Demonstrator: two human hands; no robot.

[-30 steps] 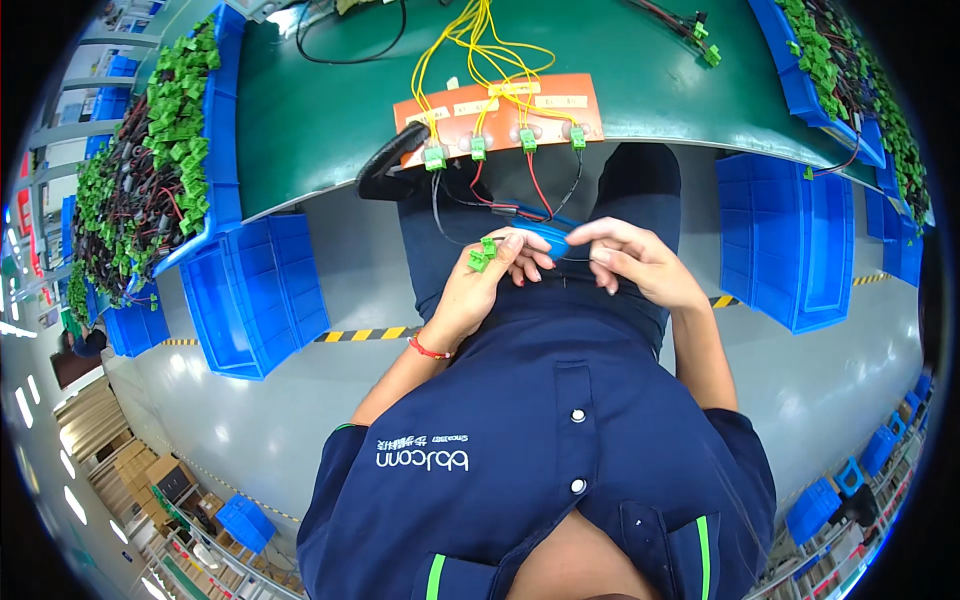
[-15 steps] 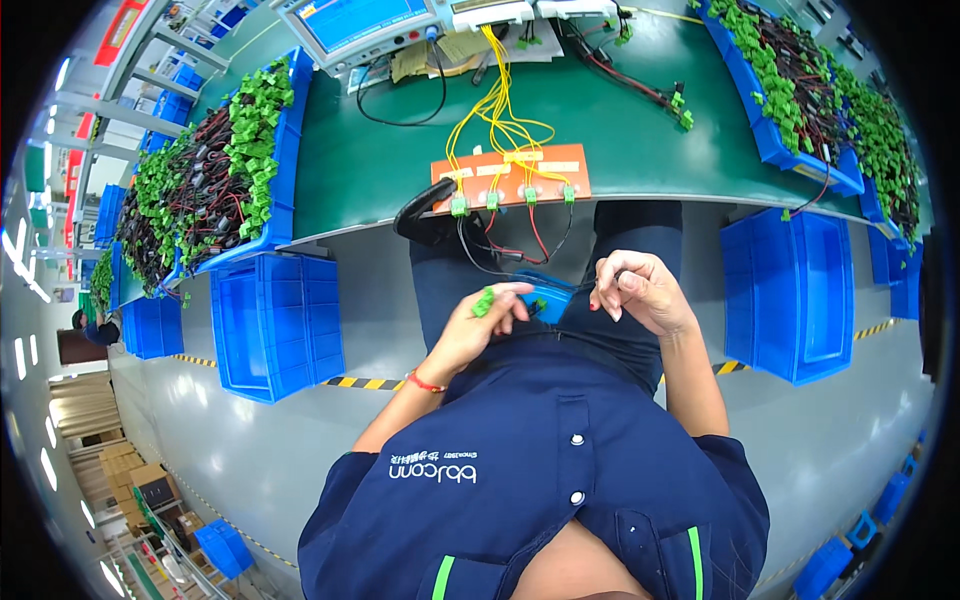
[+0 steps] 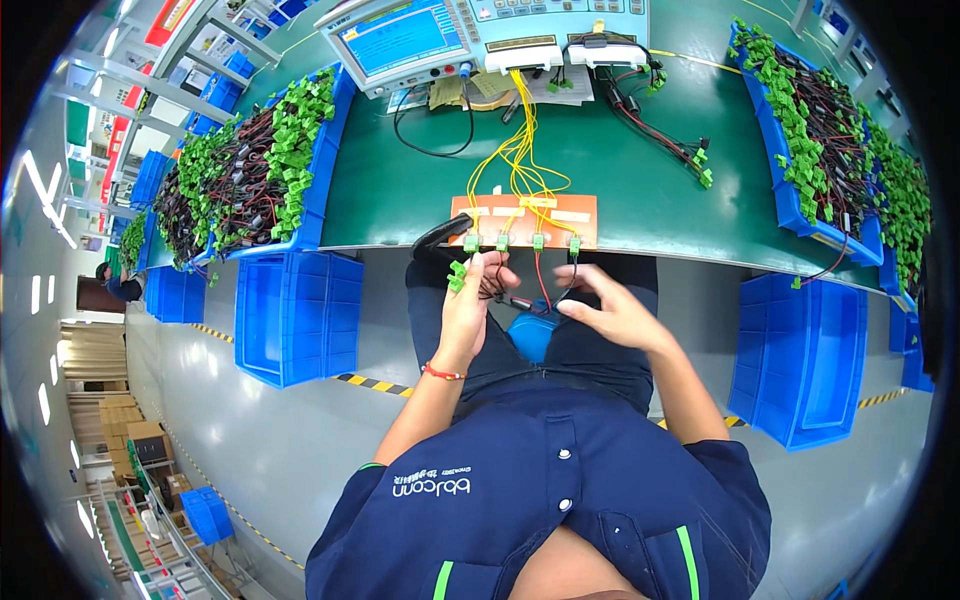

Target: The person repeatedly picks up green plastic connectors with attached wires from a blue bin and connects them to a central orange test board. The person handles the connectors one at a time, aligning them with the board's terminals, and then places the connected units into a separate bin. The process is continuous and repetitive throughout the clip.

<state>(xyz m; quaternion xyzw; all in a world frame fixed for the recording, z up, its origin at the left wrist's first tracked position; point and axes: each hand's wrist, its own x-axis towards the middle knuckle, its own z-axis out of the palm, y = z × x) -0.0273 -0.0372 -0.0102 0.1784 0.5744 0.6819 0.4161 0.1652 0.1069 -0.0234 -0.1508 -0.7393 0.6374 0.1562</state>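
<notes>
My left hand [image 3: 465,320] is raised to the front edge of the bench, its fingers closed around a green wire connector [image 3: 457,277]. Its fingertips reach just under the leftmost green plug [image 3: 472,243] on an orange test board [image 3: 525,213]. Across from it, my right hand [image 3: 620,318] has thumb and fingers apart beside the thin black wire below the rightmost plug [image 3: 575,244]. Red and black wires [image 3: 540,275] hang from the plugs between both hands, over a blue object [image 3: 532,338] at my lap. Some left fingertips are hidden behind the wires.
Yellow leads [image 3: 522,130] run from the board to a bench instrument with a screen [image 3: 405,40]. Blue bins of green-ended cables stand left [image 3: 325,150] and right [image 3: 775,150]. Empty blue crates [image 3: 300,320] flank my legs. A black cable loop [image 3: 440,235] sits by the board.
Both hands have moved forward from my lap to the board's front edge. The right hand's fingers have spread. The whole view has shifted, showing more of the instrument.
</notes>
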